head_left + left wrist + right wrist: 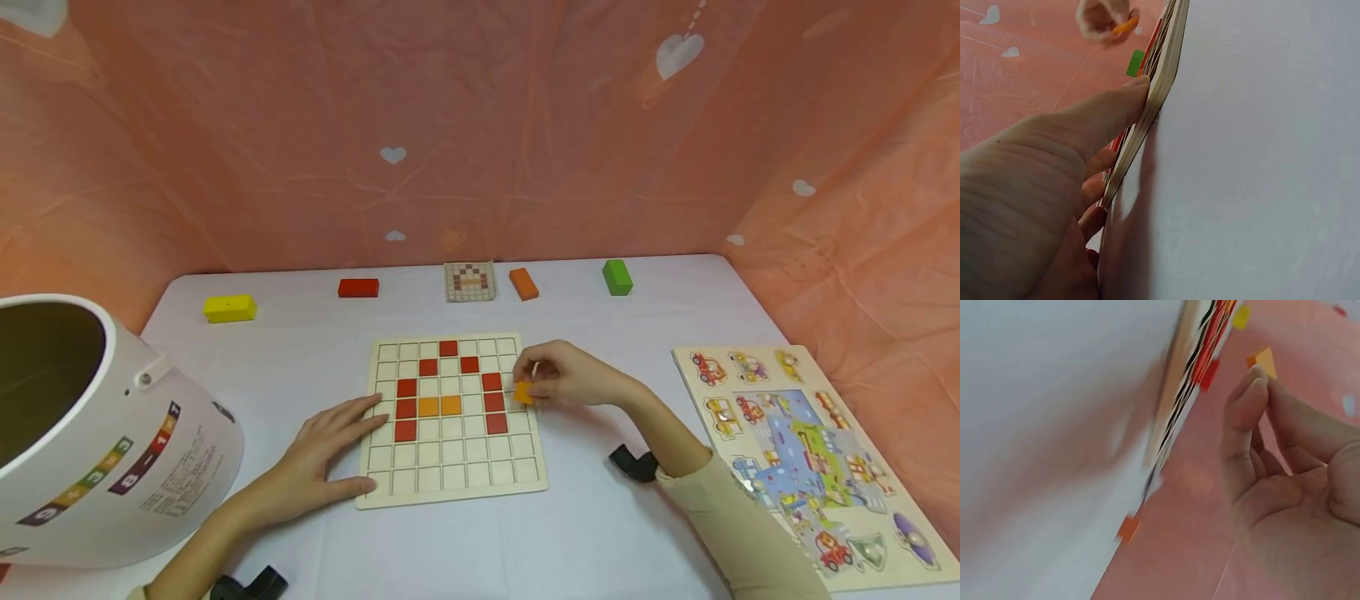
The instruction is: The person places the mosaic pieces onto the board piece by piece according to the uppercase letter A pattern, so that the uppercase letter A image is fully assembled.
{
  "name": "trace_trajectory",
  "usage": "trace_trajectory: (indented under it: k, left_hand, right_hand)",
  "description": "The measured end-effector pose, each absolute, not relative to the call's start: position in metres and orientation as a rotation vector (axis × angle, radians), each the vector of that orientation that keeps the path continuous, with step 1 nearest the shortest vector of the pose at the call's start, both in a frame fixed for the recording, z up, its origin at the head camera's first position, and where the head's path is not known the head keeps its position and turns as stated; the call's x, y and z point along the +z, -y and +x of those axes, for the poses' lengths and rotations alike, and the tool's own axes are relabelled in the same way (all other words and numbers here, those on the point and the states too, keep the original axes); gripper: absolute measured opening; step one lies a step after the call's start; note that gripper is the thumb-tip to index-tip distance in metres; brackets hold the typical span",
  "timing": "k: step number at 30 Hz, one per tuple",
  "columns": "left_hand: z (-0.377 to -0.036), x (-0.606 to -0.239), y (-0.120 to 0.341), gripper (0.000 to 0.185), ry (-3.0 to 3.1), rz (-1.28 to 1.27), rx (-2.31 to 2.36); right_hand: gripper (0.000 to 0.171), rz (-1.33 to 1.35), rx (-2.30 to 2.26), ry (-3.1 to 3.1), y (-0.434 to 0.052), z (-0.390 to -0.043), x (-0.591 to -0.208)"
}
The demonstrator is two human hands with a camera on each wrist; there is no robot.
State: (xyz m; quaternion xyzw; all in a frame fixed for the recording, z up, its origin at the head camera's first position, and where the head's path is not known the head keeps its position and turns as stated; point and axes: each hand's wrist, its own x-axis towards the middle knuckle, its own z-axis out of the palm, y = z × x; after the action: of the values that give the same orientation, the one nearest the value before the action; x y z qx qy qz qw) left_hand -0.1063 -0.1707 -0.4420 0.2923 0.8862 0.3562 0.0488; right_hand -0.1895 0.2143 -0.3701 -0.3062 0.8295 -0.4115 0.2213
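Observation:
A wooden grid board (450, 479) lies in the middle of the white table, with several red tiles (406, 408) set in an arch and two orange tiles (439, 406) inside it. My left hand (330, 446) rests flat on the board's left edge (1147, 119), fingers straight. My right hand (558, 375) hovers over the board's right edge and pinches a small orange tile (522, 392) between thumb and fingertips; in the right wrist view the orange tile (1265, 360) pokes out above the fingertips (1254, 384).
A white bucket (112, 450) stands at the left. Along the back lie a yellow block (229, 307), red block (357, 287), pattern card (469, 281), orange block (523, 283) and green block (617, 277). A vehicle puzzle board (810, 458) lies at the right.

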Motion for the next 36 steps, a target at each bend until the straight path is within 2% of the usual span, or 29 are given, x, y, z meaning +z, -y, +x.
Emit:
trace_trajectory:
  k: [6,11,36]
  left_hand:
    - [-0.107,-0.443,0.171,0.073,-2.697,0.900,1.089]
    - [-0.107,-0.443,0.170,0.073,-2.695,0.909,1.094]
    - [-0.106,-0.443,0.170,0.073,-2.706,0.890,1.088]
  right_hand:
    - [0.012,-1.006,-0.963,-2.254,-0.166,-0.211,-0.371]
    - [0.013,-1.048,-0.898,-2.185,-0.146,-0.216,-0.373]
    - [0.015,-0.976,-0.995,-2.254,-0.149,-0.212,-0.382]
